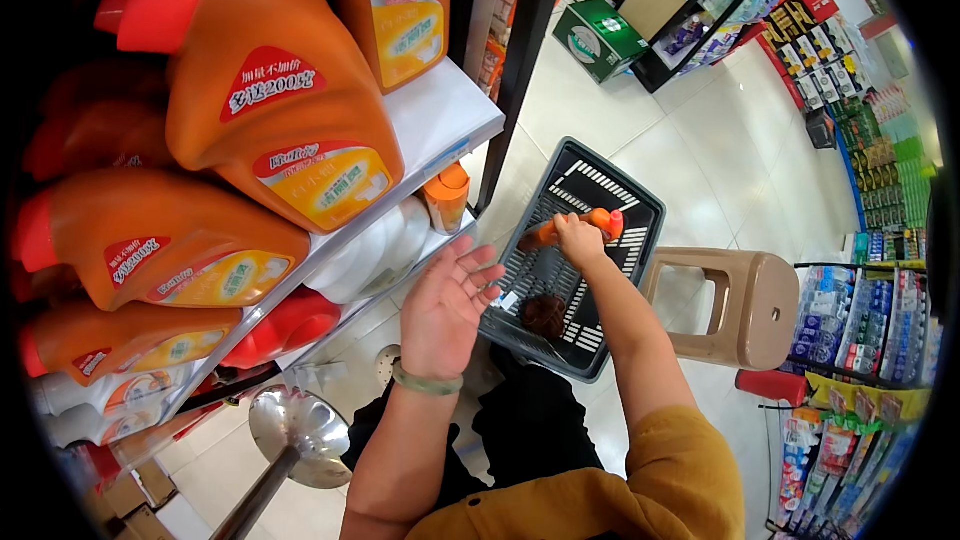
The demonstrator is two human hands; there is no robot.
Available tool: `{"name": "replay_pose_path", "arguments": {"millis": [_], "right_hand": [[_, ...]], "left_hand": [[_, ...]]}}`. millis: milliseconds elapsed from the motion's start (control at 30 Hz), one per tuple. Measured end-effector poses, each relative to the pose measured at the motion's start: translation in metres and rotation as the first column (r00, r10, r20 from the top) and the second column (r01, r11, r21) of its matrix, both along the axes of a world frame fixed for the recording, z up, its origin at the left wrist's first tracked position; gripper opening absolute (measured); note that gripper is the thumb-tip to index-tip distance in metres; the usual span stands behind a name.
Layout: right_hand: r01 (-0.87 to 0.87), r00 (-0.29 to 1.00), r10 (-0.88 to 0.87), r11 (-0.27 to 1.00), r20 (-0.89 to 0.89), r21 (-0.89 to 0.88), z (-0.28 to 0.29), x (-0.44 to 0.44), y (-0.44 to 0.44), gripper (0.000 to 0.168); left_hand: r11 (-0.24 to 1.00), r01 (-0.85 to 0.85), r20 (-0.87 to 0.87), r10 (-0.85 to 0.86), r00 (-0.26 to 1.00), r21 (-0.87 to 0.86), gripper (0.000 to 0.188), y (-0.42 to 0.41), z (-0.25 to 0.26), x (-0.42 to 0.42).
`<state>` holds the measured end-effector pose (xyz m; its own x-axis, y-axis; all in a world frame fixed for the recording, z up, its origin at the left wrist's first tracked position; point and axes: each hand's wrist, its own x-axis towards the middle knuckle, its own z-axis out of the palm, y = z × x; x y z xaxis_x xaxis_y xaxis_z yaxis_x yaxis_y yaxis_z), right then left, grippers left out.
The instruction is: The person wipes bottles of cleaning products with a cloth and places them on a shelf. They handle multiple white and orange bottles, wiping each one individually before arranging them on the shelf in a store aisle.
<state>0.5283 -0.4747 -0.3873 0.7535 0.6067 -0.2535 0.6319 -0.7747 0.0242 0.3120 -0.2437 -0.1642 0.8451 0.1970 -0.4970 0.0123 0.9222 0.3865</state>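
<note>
My right hand [581, 240] is closed around an orange plastic bottle with a red cap [609, 223], inside the dark grey shopping basket [651, 240]. My left hand [446, 304], with a green bangle at the wrist, is raised palm up and holds nothing; its fingers are spread beside the shelf. A dark brown rounded item [544, 316] lies low in the basket. Large orange cleaner bottles [285, 90] with red caps stand on the white shelf [442, 109] at the left. White bottles [375, 255] and an orange-capped can [448, 199] stand on the level below.
A beige plastic stool [769, 311] stands right of the basket. Behind are a green carton [601, 39] and a black shelf post [525, 60]. Packed goods racks [859, 322] line the right side. A metal stand with a round base [300, 435] is at lower left.
</note>
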Motion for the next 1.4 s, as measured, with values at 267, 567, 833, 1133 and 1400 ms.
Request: {"name": "replay_pose_path", "arguments": {"millis": [267, 567, 833, 1133, 1400], "right_hand": [[-0.119, 0.993, 0.118, 0.993, 0.032, 0.02, -0.001, 0.004, -0.012, 0.024], [-0.04, 0.994, 0.01, 0.964, 0.112, 0.264, 0.179, -0.045, -0.024, 0.026], [-0.193, 0.979, 0.075, 0.626, 0.187, 0.755, 0.363, -0.108, -0.011, 0.018], [0.059, 0.998, -0.006, -0.022, -0.059, 0.998, 0.359, -0.161, 0.056, 0.015], [-0.024, 1.0, -0.01, -0.197, 0.022, 0.98, 0.406, -0.148, 0.105, 0.014]], "left_hand": [[0.984, 0.177, -0.031, -0.178, 0.984, -0.025, 0.032, -0.025, -0.006, 0.004], [0.972, 0.065, -0.288, 0.003, 0.958, 0.225, 0.039, -0.032, -0.027, 0.007], [0.983, 0.153, -0.281, -0.175, 0.943, -0.1, 0.063, -0.062, -0.004, 0.002], [0.982, 0.099, 0.169, -0.071, 0.983, -0.163, 0.04, -0.051, -0.011, -0.012], [0.99, -0.079, 0.417, 0.121, 0.901, -0.116, 0.045, -0.035, 0.022, -0.021]]}}
